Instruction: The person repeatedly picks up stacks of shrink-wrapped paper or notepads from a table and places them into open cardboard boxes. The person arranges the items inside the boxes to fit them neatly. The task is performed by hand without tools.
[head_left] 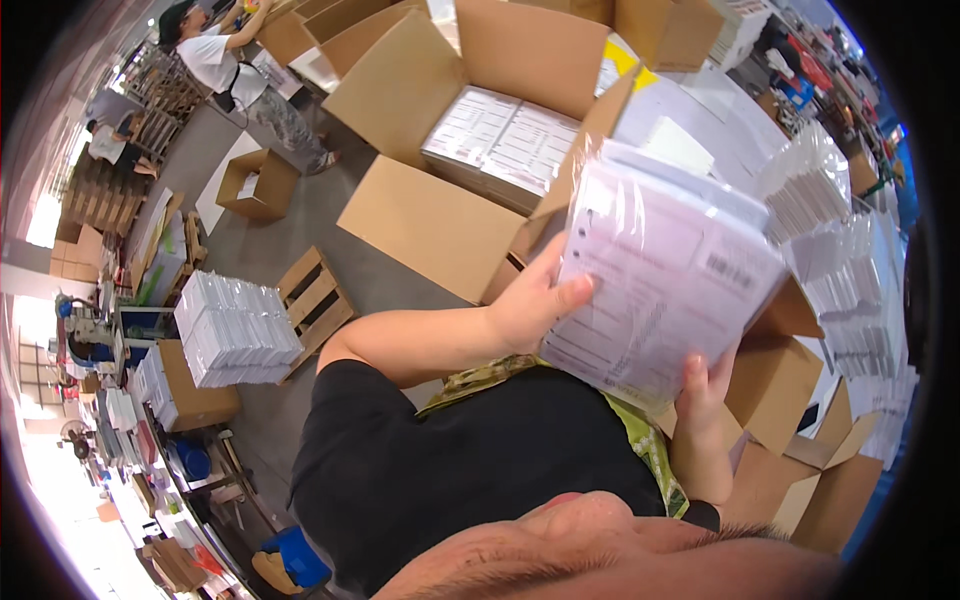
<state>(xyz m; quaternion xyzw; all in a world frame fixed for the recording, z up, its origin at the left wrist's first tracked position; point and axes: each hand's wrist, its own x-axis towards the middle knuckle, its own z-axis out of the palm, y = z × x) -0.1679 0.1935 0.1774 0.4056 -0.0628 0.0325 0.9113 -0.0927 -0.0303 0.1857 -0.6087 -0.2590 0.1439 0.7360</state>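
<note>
Between both hands I hold a clear-plastic-wrapped pack of printed forms (660, 280), tilted up in front of my chest. My left hand (540, 305) grips its left edge, thumb lying on the front. At the lower right corner my right hand (706, 390) is closed on the pack, fingertips on the front and the rest partly hidden. Just beyond the pack stands an open cardboard box (430, 215) with its flaps spread. Inside it lie two side-by-side stacks of similar printed packs (500, 140).
Stacks of wrapped packs (810, 185) line the table at right, near opened cardboard boxes (790, 390). Another wrapped stack (235, 330) stands at left beside a wooden pallet (315, 305). A small open box (258, 185) sits on the floor. A co-worker (225, 80) stands at the far left.
</note>
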